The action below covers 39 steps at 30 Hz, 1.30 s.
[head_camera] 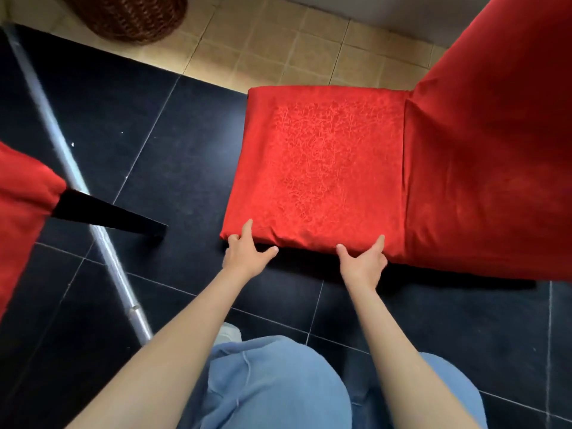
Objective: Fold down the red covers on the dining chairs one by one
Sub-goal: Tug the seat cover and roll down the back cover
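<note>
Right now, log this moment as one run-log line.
stage: cover fold-down | left hand: gripping red cover at seat's near edge | right hand: gripping same edge | second covered chair: untouched

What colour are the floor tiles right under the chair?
Black floor tiles, with pale grout lines; seen in the head view.

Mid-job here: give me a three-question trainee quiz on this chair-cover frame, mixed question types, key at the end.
1. True or false: both hands are at the near edge of the seat of the red cover.
2. Multiple choice: what stands at the top left, on the beige tiles? A) a bucket B) a woven basket C) a stool
3. Fill in: the metal pole runs slantwise over the ____ floor tiles.

Key:
1. True: the left hand and the right hand both grip that edge.
2. B
3. black
</note>
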{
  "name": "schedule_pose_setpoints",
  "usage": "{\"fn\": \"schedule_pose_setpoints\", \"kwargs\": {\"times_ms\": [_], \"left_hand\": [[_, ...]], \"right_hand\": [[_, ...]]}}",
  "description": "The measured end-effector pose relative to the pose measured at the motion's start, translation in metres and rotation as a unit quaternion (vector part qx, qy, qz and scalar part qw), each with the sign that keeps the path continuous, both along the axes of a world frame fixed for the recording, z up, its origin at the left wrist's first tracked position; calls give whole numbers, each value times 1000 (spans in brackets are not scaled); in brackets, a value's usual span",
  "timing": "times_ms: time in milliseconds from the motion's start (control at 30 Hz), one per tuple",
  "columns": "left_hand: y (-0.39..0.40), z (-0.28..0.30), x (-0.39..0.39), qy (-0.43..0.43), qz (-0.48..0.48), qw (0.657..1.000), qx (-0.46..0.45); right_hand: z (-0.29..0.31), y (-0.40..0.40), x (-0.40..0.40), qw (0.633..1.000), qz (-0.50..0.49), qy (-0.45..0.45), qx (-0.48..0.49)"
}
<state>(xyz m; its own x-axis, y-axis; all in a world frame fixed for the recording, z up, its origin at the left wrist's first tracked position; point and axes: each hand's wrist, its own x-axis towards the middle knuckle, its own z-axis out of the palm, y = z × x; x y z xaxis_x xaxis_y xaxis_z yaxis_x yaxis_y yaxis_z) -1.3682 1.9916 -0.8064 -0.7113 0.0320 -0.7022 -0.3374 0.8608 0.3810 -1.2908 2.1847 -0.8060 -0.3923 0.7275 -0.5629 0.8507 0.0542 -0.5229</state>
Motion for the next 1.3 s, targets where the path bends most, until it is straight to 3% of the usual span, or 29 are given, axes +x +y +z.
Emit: {"fn": "schedule_pose_setpoints", "kwargs": {"times_ms": [333,633,1300], "left_hand": [[39,-72,25,78,144,986,-20],[63,-84,16,59,340,931,123],[89,-99,16,69,453,871,180]], "right_hand": [[-57,-6,-8,997,-55,49,14],[-65,11,-25,977,-185,99,-41],[-84,3,-26,947,-279,155,-34]]}}
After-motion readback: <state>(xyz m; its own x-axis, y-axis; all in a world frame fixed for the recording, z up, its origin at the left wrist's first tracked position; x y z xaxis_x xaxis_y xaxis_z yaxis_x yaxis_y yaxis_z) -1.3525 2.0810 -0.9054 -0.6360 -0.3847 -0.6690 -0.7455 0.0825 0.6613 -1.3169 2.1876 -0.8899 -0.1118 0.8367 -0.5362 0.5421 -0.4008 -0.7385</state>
